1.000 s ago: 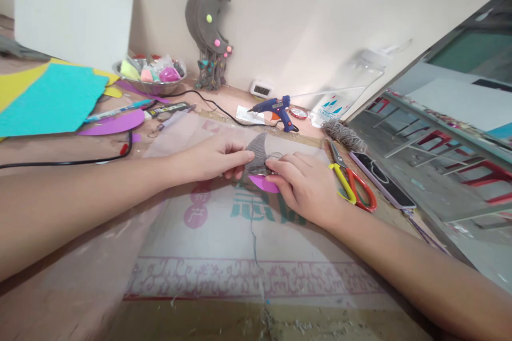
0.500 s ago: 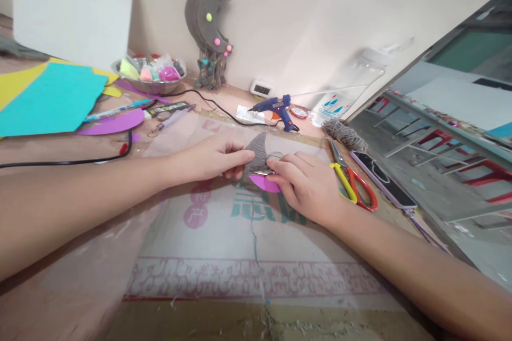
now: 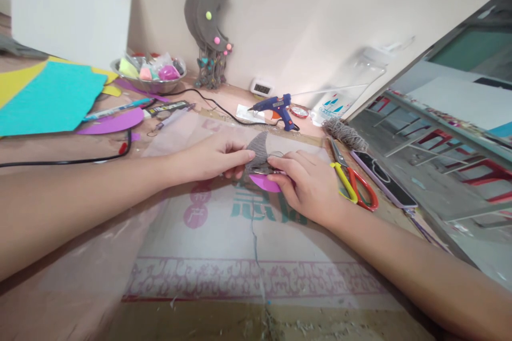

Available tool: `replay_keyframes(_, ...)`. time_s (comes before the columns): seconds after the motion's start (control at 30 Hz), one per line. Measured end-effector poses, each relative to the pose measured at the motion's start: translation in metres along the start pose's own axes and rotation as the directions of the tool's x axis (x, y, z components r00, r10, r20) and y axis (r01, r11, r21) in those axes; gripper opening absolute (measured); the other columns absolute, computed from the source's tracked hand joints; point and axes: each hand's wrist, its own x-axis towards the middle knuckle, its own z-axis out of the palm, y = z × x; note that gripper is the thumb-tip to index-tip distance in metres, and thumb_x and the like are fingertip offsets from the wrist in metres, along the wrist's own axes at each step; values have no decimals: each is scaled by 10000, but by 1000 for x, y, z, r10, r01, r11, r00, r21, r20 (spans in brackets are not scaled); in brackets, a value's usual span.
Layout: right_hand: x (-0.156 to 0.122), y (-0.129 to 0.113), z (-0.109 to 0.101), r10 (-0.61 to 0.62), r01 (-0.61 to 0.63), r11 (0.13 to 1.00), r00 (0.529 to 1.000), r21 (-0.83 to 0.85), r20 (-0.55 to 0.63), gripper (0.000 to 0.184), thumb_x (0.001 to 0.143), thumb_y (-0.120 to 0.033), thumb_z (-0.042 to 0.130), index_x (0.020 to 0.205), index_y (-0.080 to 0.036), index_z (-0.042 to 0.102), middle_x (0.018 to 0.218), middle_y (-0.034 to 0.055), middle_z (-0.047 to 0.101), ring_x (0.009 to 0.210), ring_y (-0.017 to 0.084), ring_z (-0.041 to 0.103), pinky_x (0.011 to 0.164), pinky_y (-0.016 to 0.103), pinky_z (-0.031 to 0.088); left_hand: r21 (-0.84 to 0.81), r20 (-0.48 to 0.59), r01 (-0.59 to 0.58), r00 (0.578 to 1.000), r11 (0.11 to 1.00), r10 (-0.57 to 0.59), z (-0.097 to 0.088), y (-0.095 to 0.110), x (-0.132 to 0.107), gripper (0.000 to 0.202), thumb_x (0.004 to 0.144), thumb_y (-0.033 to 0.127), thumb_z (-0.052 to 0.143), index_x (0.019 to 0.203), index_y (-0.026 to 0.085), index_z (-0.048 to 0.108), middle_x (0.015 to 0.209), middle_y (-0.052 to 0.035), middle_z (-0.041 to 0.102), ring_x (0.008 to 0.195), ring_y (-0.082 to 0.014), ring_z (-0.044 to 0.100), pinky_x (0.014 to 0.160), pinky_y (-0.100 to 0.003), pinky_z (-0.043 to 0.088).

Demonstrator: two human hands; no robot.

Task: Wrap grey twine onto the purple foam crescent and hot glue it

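Observation:
A crescent-like piece, wrapped in grey yarn with a bare purple end, is held over the plastic-covered work surface. My left hand pinches its left edge between thumb and fingers. Closed at the right side of the piece, my right hand grips a thin, shiny metal tool that lies across the lower edge of the wrapping. Its exact kind is hard to make out, since the fingers cover much of it. A fine loop of yarn shows above the right fingertips.
Scissors, a phone and a grey yarn bundle lie at right. Behind are a blue glue gun, a small clock and a plastic bottle. A metal bowl and coloured sheets sit at left.
Both hands stay at the same spot on the yarn-wrapped piece. My right fingers have shifted very slightly, and more of the thin metal tool shows.

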Motion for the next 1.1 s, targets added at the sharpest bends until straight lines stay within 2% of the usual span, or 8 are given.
replay_keyframes(0.13,0,-2,1,17,-16,1000,1000,-10,17,213,911,-313,502,1008,-142,582,821,56,641,734,168,559,657,283,422,8,-2,4,1000,1000,-4,0,0,0,377,901,366,433,609,153,541,562,16,583,501,-70,501,505,-195,385)
replay_keyframes(0.47,1,-2,1,-35,38,997,998,-61,46,175,912,-265,499,1013,-154,589,814,45,641,717,166,523,647,289,399,28,-1,-4,1000,1000,4,0,0,0,360,901,348,434,616,156,543,563,27,580,500,-69,496,509,-197,388)
replay_keyframes(0.73,1,-2,-1,-66,66,998,998,-24,17,155,910,-238,497,1002,-159,593,775,41,639,684,160,521,623,288,401,19,-4,-10,1000,1000,10,1,-1,-1,344,896,350,435,624,161,529,563,29,571,505,-74,502,508,-201,389)
replay_keyframes(0.8,0,-2,0,-29,29,999,1000,31,-3,156,906,-246,505,1002,-153,584,794,46,641,696,162,538,636,290,411,15,-7,-5,1000,1000,5,2,0,-1,352,896,356,433,620,161,527,560,28,571,505,-74,505,507,-201,390)
replay_keyframes(0.97,-2,1,2,183,-180,975,983,133,-10,288,881,-366,537,1045,-131,567,844,63,643,725,172,582,663,296,432,16,-31,22,999,1000,-22,2,4,-1,364,896,364,425,616,157,530,544,25,553,482,-73,487,477,-200,376)
replay_keyframes(1.1,-2,5,1,228,-231,963,973,140,39,370,829,-431,597,1054,-139,589,855,66,647,733,183,579,679,308,426,-2,-49,13,999,1000,-13,2,6,-2,357,903,371,419,640,158,532,546,32,523,472,-67,470,459,-194,361)
